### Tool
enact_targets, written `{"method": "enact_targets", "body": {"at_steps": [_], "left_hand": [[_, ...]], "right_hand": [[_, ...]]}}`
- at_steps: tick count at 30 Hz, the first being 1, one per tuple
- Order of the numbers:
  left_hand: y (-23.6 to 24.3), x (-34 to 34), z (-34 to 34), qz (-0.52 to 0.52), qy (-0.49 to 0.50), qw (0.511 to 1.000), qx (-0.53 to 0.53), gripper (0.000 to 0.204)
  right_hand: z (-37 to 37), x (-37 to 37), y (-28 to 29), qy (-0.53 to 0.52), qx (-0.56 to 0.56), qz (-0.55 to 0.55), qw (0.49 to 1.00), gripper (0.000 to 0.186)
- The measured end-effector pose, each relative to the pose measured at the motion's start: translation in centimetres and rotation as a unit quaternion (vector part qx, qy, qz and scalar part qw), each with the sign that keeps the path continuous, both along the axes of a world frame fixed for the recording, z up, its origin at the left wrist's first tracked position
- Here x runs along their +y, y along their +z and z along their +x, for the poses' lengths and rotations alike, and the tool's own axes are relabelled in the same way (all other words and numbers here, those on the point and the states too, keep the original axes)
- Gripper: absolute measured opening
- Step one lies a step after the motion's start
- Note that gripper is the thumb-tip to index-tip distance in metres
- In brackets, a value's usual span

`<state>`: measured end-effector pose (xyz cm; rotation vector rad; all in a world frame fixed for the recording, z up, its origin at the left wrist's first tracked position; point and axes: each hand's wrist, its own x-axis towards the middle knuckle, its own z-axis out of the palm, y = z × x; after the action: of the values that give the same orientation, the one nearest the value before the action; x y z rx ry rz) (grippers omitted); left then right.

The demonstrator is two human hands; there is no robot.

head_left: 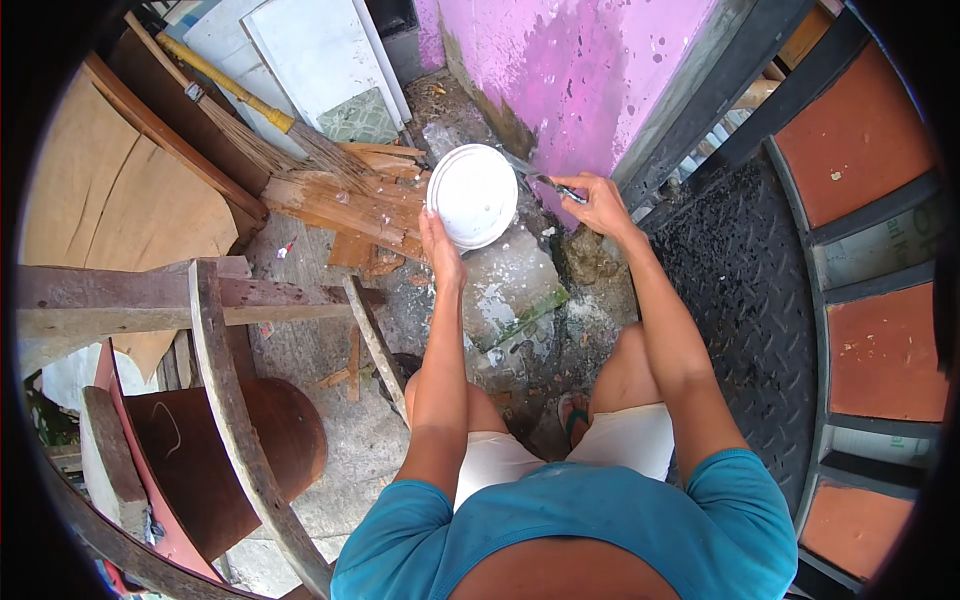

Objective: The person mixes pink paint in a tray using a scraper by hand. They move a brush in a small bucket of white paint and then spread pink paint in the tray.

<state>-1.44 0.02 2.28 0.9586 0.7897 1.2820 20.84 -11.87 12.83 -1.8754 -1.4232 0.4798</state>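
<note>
A white round plastic lid or shallow container (473, 190) is held up in front of me by my left hand (441, 243), its fingers wrapped on the lower left rim. My right hand (592, 204) grips the handle of a thin metal bladed tool (567, 192), pointed up and left toward the container's right side; whether the blade touches it I cannot tell. Below them lies a rough, paint-spattered concrete patch (508, 290) with a greenish edge, between my bent knees.
Splintered boards (318, 208) and brooms (228, 87) lie left, beside white panels (312, 52). A pink wall (590, 80) rises ahead. A dark metal plate (745, 330) and rust-red barred frame (878, 355) line the right. Wooden slats (230, 380) stand at left.
</note>
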Motion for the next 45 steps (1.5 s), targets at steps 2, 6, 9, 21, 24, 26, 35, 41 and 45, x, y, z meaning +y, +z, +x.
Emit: {"method": "enact_targets", "body": {"at_steps": [2, 6, 9, 21, 24, 26, 35, 41, 45], "left_hand": [[0.4, -0.4, 0.3, -0.013, -0.004, 1.000, 0.000, 0.035], [0.6, -0.5, 0.1, -0.022, -0.015, 0.999, -0.021, 0.040], [0.9, -0.6, 0.5, -0.015, -0.012, 0.999, -0.046, 0.039], [0.8, -1.0, 0.8, -0.067, -0.009, 0.990, -0.125, 0.039], [1.2, -1.3, 1.1, -0.067, -0.002, 0.992, -0.111, 0.039], [1.7, -1.4, 1.2, -0.070, -0.017, 0.992, -0.104, 0.041], [0.4, -0.6, 1.1, -0.067, -0.038, 0.988, -0.134, 0.056], [-0.7, 0.2, 0.8, -0.060, 0.012, 0.987, -0.147, 0.064], [0.2, 0.1, 0.9, -0.053, 0.011, 0.985, -0.162, 0.065]], "right_hand": [[0.1, 0.0, 0.0, -0.004, -0.009, -0.013, 1.000, 0.037], [0.2, 0.1, -0.6, -0.006, -0.033, -0.018, 0.999, 0.037], [0.9, 0.3, -2.4, 0.019, -0.037, 0.045, 0.998, 0.035], [1.5, -0.5, -2.7, 0.002, 0.288, -0.186, 0.939, 0.039], [1.5, -1.1, -1.6, -0.001, 0.218, -0.135, 0.966, 0.039], [1.4, -1.2, -0.6, -0.003, 0.182, -0.141, 0.973, 0.038], [0.1, -0.6, -1.9, -0.006, 0.245, -0.141, 0.959, 0.040], [-4.3, 0.1, -2.4, 0.034, 0.229, -0.168, 0.958, 0.040], [-5.3, 0.1, -2.7, 0.043, 0.288, -0.184, 0.939, 0.038]]}}
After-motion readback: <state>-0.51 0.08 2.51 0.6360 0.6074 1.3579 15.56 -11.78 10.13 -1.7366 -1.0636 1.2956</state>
